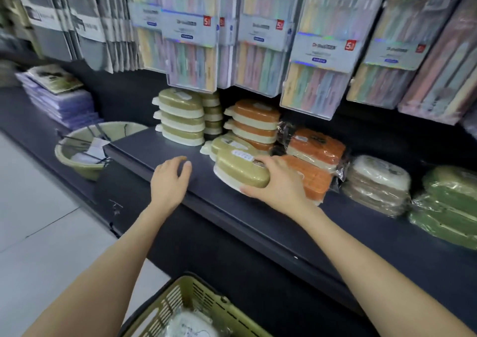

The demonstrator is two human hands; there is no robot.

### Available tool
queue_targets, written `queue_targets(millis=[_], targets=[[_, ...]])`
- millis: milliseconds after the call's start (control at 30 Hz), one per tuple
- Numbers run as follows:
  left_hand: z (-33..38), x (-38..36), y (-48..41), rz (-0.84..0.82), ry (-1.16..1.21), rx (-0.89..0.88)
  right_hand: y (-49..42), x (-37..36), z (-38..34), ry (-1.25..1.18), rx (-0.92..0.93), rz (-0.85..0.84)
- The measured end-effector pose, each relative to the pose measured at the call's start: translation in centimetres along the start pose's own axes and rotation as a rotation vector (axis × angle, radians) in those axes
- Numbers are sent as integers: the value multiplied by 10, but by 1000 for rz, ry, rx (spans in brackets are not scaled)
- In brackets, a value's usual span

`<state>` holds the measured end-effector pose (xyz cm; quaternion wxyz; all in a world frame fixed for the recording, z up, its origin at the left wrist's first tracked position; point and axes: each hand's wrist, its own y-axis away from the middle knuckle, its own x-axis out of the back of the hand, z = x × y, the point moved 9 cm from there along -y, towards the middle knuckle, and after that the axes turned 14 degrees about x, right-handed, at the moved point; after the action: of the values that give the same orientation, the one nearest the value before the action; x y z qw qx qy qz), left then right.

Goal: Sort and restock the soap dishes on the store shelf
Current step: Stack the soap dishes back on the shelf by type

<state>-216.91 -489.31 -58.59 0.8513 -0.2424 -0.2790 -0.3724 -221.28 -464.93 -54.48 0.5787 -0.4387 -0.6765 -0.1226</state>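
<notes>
Two stacks point(180, 117) stand sorted at 12 o'clock. Right hand point(278, 181) grips a dish point(240, 171); left hand point(169, 179) empty, spread. Packs point(376, 181) at 3 o'clock likely remain.

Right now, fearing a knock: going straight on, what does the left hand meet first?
The left hand crosses bare shelf, then probably meets the olive soap dish stack; depth unclear.
</notes>
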Motion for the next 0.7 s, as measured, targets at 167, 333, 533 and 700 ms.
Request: queue_targets(millis=[167, 333, 533, 700], targets=[[15, -14, -3, -322, 233, 22, -23, -50, -21, -343, 129, -267], [0, -27, 1, -471, 39, 41, -39, -68, -28, -381, 138, -287], [7, -7, 23, -336, 31, 36, -23, -38, -15, -245, -132, 107], [23, -26, 57, -719, 239, 87, -16, -37, -17, -4, -217, -22]])
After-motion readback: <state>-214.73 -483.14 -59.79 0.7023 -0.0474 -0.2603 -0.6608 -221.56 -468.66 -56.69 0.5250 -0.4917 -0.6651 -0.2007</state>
